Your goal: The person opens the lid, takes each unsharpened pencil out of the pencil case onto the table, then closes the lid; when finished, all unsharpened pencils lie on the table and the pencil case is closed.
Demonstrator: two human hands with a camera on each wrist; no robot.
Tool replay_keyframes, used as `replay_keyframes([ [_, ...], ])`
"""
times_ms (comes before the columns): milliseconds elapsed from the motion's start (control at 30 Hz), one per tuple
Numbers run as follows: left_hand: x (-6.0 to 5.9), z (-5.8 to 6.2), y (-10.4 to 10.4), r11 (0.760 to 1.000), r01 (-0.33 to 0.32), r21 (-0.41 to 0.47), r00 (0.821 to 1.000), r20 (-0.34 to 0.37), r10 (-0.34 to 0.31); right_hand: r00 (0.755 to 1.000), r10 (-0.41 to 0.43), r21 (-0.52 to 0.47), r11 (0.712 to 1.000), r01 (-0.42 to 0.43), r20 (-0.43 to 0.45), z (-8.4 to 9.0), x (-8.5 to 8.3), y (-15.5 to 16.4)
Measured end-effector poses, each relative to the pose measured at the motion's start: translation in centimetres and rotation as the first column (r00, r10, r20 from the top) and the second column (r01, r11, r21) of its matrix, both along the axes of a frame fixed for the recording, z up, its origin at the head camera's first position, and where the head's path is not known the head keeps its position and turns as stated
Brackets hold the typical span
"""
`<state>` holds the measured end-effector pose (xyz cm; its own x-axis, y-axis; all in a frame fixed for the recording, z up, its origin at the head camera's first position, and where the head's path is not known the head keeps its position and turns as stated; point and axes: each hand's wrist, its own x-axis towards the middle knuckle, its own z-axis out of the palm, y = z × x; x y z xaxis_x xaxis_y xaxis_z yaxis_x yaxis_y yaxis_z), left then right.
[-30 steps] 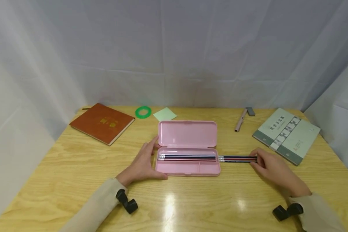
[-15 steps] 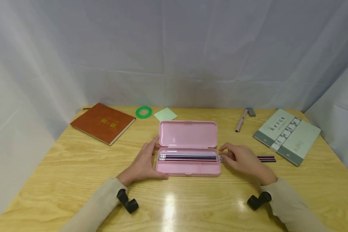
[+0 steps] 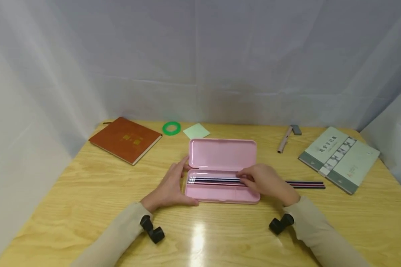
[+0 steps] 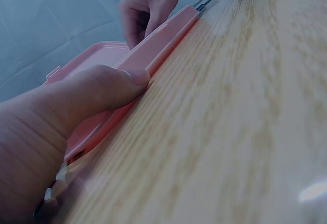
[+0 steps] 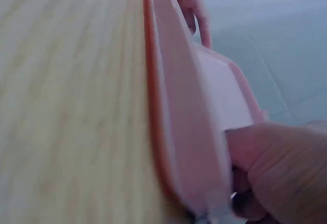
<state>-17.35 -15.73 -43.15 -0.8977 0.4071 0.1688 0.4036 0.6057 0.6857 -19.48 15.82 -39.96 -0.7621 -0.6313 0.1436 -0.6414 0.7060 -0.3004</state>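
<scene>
An open pink pencil case (image 3: 210, 193) lies on the table with its lid (image 3: 222, 154) tilted back. Several pencils (image 3: 214, 181) with silver ends at the left lie in its long back compartment. My left hand (image 3: 170, 187) holds the case's left end, thumb on the front edge and fingers behind. My right hand (image 3: 265, 181) reaches over the case's right end, with bent fingers and thumb at the right part of the pencils inside. Whether it pinches them I cannot tell. More dark and red pencils (image 3: 305, 184) lie on the table to the right, partly hidden under that hand.
A brown notebook (image 3: 125, 140) lies at the back left. Along the back are a green tape ring (image 3: 171, 128), pale green sticky notes (image 3: 196, 131), a pinkish pen (image 3: 285, 139) and a grey eraser (image 3: 296, 129). A pale green notebook (image 3: 339, 159) lies at the right.
My right hand has let go of the pencils on the table and moved left into the case. The left hand stays on the case. The view has shifted slightly.
</scene>
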Motion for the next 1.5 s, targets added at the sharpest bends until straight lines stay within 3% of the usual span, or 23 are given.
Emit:
replay_keyframes([
  [300, 0.1, 0.2, -0.4, 1.000, -0.015, 0.014, 1.000, 0.004, 0.015, 0.999, -0.010, 0.030, 1.000, 0.009, 0.047, 0.8, -0.5, -1.3],
  [600, 0.0, -0.1, 0.3, 1.000, 0.001, 0.023, 1.000, -0.001, -0.001, 0.995, -0.033, -0.083, 0.996, 0.041, 0.095, 1.1, 0.2, 0.4],
  [833, 0.0, -0.2, 0.4, 1.000, 0.008, 0.026, 1.000, -0.001, -0.008, 0.988, -0.063, -0.162, 0.983, 0.086, 0.141, 1.2, 1.6, 5.2],
  [1067, 0.0, -0.2, 0.2, 1.000, -0.005, 0.017, 1.000, 0.006, 0.005, 0.990, -0.113, -0.259, 0.957, 0.130, 0.079, -0.1, 3.9, 11.2],
  [1300, 0.0, -0.2, 0.2, 1.000, -0.002, 0.008, 1.000, 0.004, 0.002, 0.971, -0.215, -0.249, 0.940, 0.235, 0.106, -1.1, 5.7, 15.9],
  [1500, 0.0, -0.1, 0.3, 1.000, 0.004, 0.013, 1.000, -0.006, -0.004, 0.973, -0.205, -0.247, 0.943, 0.224, 0.103, -1.6, 6.4, 17.7],
])
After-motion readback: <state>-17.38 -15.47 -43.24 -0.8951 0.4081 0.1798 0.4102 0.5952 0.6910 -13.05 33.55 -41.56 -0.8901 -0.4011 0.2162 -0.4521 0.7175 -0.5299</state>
